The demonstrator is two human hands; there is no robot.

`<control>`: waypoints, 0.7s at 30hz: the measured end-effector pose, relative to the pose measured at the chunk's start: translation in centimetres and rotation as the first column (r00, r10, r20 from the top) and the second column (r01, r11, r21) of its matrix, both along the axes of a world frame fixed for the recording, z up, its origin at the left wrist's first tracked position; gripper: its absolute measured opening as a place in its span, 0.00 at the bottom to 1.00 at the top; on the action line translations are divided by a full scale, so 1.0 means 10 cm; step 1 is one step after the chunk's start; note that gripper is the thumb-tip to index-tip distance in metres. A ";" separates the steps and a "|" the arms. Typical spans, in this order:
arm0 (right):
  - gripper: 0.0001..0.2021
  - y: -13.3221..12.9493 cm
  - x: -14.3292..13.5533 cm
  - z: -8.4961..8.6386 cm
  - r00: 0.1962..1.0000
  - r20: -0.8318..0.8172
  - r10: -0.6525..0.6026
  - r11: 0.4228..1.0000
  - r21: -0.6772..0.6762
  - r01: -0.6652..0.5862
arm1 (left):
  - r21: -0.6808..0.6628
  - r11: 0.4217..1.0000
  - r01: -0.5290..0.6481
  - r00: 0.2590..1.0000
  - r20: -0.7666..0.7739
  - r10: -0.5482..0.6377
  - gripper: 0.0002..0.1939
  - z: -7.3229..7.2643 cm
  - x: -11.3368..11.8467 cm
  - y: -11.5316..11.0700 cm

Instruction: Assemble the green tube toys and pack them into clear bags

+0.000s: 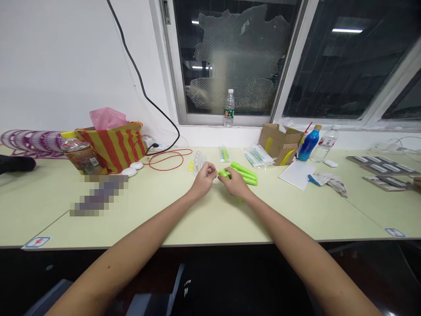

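Note:
My left hand (204,177) is closed in a pinch over the table's middle, its fingertips close to those of my right hand. What it pinches is too small to make out; a tiny yellow bit shows between the two hands. Wrapped in my right hand (236,182) is a lime-green tube-shaped plastic piece (224,173), partly covered by the fingers. Several more lime-green plastic tubes (246,172) lie just behind and right of that hand. Beyond my left hand sit clear plastic pieces (199,159) and small yellow parts (190,166).
Toward the back are a bagged green piece (224,154), clear packets (258,156), a cardboard box (280,145) and a blue bottle (309,142). White paper (297,174) and gloves (329,181) lie right. A striped bag (118,147) and red cable (166,162) are left.

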State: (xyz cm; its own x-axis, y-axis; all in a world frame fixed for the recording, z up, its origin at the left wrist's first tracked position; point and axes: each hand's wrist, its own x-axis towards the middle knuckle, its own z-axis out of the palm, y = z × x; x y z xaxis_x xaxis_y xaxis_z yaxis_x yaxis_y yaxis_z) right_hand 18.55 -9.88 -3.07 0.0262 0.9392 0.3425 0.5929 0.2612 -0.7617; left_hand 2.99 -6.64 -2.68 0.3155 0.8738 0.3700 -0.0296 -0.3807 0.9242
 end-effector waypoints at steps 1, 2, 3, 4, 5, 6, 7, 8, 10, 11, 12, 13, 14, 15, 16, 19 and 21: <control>0.16 0.01 0.00 0.00 1.000 -0.004 -0.009 1.000 -0.016 0.009 | -0.013 1.000 0.000 1.000 0.024 0.000 0.08 0.00 0.01 -0.01; 0.16 0.01 0.00 0.00 1.000 -0.002 -0.014 0.999 -0.033 0.014 | -0.035 0.999 0.006 0.999 0.054 -0.004 0.09 0.01 0.02 -0.02; 0.16 0.01 0.00 0.00 1.000 0.006 -0.016 0.999 -0.050 0.016 | -0.065 0.998 0.018 0.996 0.088 -0.013 0.11 0.03 0.03 -0.04; 0.16 0.01 0.01 0.00 1.000 0.019 -0.014 0.998 -0.066 0.015 | -0.098 0.995 0.034 0.992 0.122 -0.022 0.12 0.04 0.04 -0.05; 0.16 0.01 0.01 0.01 0.999 0.038 -0.009 0.997 -0.081 0.012 | -0.130 0.990 0.052 0.988 0.153 -0.032 0.13 0.06 0.04 -0.06; 0.16 0.00 0.00 0.01 0.998 0.063 -0.005 0.995 -0.095 0.011 | -0.155 0.985 0.074 0.983 0.177 -0.046 0.14 0.08 0.05 -0.07; 0.16 -0.01 0.00 0.02 0.996 0.092 -0.001 0.994 -0.107 0.011 | -0.172 0.980 0.096 0.979 0.193 -0.062 0.15 0.10 0.05 -0.07; 0.16 -0.01 -0.01 0.03 0.992 0.126 0.004 0.994 -0.112 0.010 | -0.180 0.977 0.116 0.976 0.205 -0.078 0.16 0.11 0.06 -0.08; 0.15 -0.04 -0.02 0.04 0.980 0.200 0.021 0.995 -0.101 -0.001 | -0.183 0.972 0.145 0.970 0.222 -0.103 0.17 0.14 0.05 -0.07; 0.14 -0.05 -0.03 0.05 0.971 0.238 0.031 0.996 -0.090 -0.010 | -0.182 0.971 0.155 0.967 0.227 -0.112 0.18 0.15 0.05 -0.07; 0.14 -0.07 -0.03 0.05 0.960 0.276 0.039 0.997 -0.080 -0.018 | -0.181 0.970 0.164 0.966 0.228 -0.121 0.18 0.16 0.04 -0.06; 0.14 -0.08 -0.03 0.06 0.948 0.314 0.044 0.997 -0.074 -0.022 | -0.181 0.968 0.174 0.966 0.224 -0.132 0.18 0.16 0.04 -0.06; 0.15 -0.09 -0.03 0.06 0.935 0.352 0.046 0.997 -0.071 -0.022 | -0.183 0.965 0.188 0.965 0.215 -0.148 0.19 0.17 0.04 -0.06; 0.15 -0.10 -0.02 0.06 0.920 0.388 0.047 0.997 -0.070 -0.021 | -0.185 0.961 0.207 0.965 0.203 -0.168 0.19 0.18 0.03 -0.06; 0.15 -0.11 -0.02 0.06 0.905 0.421 0.051 0.997 -0.069 -0.023 | -0.188 0.956 0.224 0.964 0.189 -0.188 0.19 0.19 0.02 -0.06; 0.16 -0.12 0.03 0.06 0.871 0.485 0.078 0.996 -0.075 -0.047 | -0.203 0.945 0.257 0.964 0.119 -0.236 0.20 0.21 0.00 -0.05; 0.16 -0.10 0.07 0.06 0.866 0.489 0.106 0.994 -0.088 -0.072 | -0.211 0.942 0.261 0.965 0.055 -0.255 0.21 0.22 -0.02 -0.04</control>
State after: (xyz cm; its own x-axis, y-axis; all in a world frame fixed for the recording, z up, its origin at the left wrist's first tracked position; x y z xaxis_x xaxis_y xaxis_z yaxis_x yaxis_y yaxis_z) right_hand 19.28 -10.92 -2.47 -0.2145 0.9498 0.2277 0.8715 0.2914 -0.3945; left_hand 2.83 -7.07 -0.46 0.5335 0.8231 0.1945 -0.1260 -0.1500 0.9806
